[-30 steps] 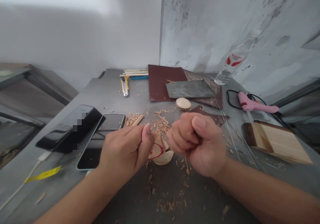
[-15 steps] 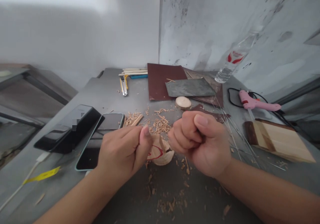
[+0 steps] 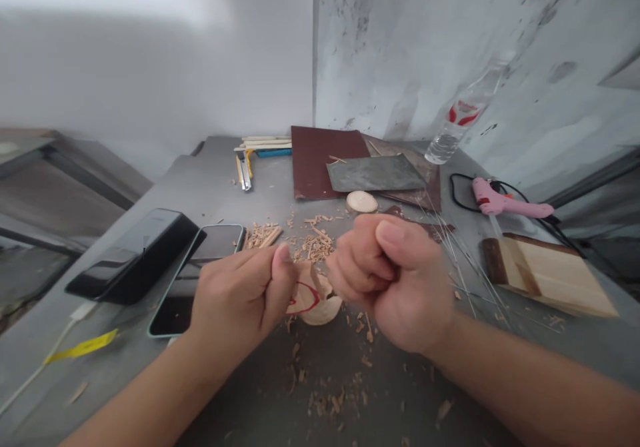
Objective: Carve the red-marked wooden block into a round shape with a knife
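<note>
My left hand (image 3: 243, 294) is closed in a fist, thumb laid over the curled forefinger. My right hand (image 3: 395, 280) is likewise closed, thumb on top and knuckles facing left. Whatever the fists may hold is hidden by the fingers. Between the hands a round wood slice (image 3: 323, 312) shows, and a pale wood piece (image 3: 306, 279) with a red outline drawn on it sits at its upper left, partly behind my left hand. I cannot tell whether either fist touches the wood. Wood shavings (image 3: 316, 244) lie just beyond.
Left are a phone (image 3: 173, 310) and a black box-like device (image 3: 135, 254). Behind lie a utility knife (image 3: 243, 170), brown sandpaper (image 3: 320, 167), a grey sheet (image 3: 375, 174) and a small wood disc (image 3: 361, 202). Right are a bottle (image 3: 460, 117), pink glue gun (image 3: 510, 204), thin rods (image 3: 467, 267) and wood block (image 3: 550, 277).
Both fists have shifted slightly left over the wood, staying closed. The whole view has also slid a little, so the table things appear slightly further left.
</note>
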The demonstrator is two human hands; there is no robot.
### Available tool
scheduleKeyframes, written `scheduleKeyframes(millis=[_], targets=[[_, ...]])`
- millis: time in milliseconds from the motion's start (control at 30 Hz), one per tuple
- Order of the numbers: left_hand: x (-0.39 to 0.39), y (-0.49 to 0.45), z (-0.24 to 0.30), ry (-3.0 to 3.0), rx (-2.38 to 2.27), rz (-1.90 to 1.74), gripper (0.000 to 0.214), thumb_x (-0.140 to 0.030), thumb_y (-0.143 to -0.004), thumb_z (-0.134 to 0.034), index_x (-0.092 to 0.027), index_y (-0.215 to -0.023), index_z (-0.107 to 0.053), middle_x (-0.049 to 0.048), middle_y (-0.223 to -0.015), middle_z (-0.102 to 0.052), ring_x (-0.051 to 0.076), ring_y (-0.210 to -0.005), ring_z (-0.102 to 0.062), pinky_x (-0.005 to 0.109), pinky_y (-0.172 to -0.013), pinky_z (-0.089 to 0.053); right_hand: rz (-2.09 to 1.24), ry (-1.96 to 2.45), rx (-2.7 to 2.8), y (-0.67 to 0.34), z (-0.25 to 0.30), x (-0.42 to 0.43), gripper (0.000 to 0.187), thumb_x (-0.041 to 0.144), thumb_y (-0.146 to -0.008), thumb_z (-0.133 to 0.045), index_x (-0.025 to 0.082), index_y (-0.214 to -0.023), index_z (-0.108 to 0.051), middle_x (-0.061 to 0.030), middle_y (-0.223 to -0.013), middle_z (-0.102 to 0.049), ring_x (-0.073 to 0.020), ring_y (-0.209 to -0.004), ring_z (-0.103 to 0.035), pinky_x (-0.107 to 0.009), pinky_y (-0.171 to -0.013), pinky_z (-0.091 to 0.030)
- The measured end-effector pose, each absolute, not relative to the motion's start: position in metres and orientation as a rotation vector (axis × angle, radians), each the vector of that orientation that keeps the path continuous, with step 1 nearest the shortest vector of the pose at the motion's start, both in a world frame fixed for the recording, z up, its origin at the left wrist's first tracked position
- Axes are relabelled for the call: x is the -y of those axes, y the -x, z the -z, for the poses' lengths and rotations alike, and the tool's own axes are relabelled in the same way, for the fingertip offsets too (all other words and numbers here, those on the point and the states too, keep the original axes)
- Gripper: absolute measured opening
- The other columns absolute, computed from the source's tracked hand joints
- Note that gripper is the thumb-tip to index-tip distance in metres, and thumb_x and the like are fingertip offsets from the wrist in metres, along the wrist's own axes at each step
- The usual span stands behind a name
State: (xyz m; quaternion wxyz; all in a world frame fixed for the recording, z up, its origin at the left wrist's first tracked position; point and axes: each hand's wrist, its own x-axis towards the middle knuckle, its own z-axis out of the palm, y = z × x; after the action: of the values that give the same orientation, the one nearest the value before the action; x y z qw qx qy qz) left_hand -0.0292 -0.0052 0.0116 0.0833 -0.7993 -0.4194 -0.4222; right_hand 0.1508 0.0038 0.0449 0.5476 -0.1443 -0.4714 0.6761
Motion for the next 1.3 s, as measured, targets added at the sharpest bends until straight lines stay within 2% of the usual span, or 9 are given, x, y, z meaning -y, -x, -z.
scheduleKeyframes(millis=[700,867,967,1067,1300], targets=[[0.005,0.027,-0.014,2.396,1.346,1.259,0.044,-0.01,-0.099,-0.051,-0.021,-0.057,-0.043,-0.0082,-0.047,-0.037,0.006,-0.038,-0.035,0.026,-0.041,-0.026,-1.54,0.372,1.191,-0.148,-0.046,0.003,0.045,0.033,-0.099,-0.052,0.022,-0.058,-0.038,0.007,-0.051,-0.026,-0.0092,-0.043,-0.022,-0.026,-0.044,-0.02],[0.006,0.027,-0.014,2.408,1.375,1.257,0.044,-0.011,-0.099,-0.052,-0.021,-0.057,-0.046,-0.0075,-0.047,-0.042,0.006,-0.039,-0.039,0.025,-0.041,-0.029,-1.561,0.397,1.183,-0.15,-0.048,0.0,0.045,0.034,-0.099,-0.053,0.022,-0.058,-0.037,0.007,-0.051,-0.026,-0.0094,-0.043,-0.021,-0.027,-0.044,-0.02],[0.006,0.027,-0.015,2.402,1.378,1.251,0.044,-0.011,-0.098,-0.052,-0.021,-0.057,-0.044,-0.0081,-0.047,-0.039,0.006,-0.038,-0.036,0.025,-0.04,-0.027,-1.591,0.399,1.18,-0.151,-0.049,-0.001,0.046,0.036,-0.097,-0.054,0.022,-0.057,-0.036,0.0073,-0.051,-0.026,-0.0094,-0.043,-0.02,-0.027,-0.044,-0.022],[0.005,0.026,-0.015,2.391,1.361,1.251,0.044,-0.01,-0.098,-0.052,-0.021,-0.057,-0.041,-0.0088,-0.048,-0.034,0.005,-0.038,-0.031,0.025,-0.04,-0.024,-1.571,0.376,1.148,-0.15,-0.048,-0.001,0.046,0.036,-0.097,-0.055,0.023,-0.057,-0.036,0.0073,-0.05,-0.024,-0.0096,-0.042,-0.02,-0.027,-0.042,-0.017],[0.005,0.026,-0.015,2.392,1.393,1.258,0.043,-0.011,-0.098,-0.052,-0.021,-0.056,-0.046,-0.0081,-0.047,-0.039,0.005,-0.038,-0.037,0.024,-0.04,-0.027,-1.567,0.371,1.167,-0.15,-0.047,-0.002,0.045,0.033,-0.098,-0.052,0.022,-0.058,-0.035,0.007,-0.051,-0.024,-0.009,-0.042,-0.02,-0.027,-0.043,-0.018]])
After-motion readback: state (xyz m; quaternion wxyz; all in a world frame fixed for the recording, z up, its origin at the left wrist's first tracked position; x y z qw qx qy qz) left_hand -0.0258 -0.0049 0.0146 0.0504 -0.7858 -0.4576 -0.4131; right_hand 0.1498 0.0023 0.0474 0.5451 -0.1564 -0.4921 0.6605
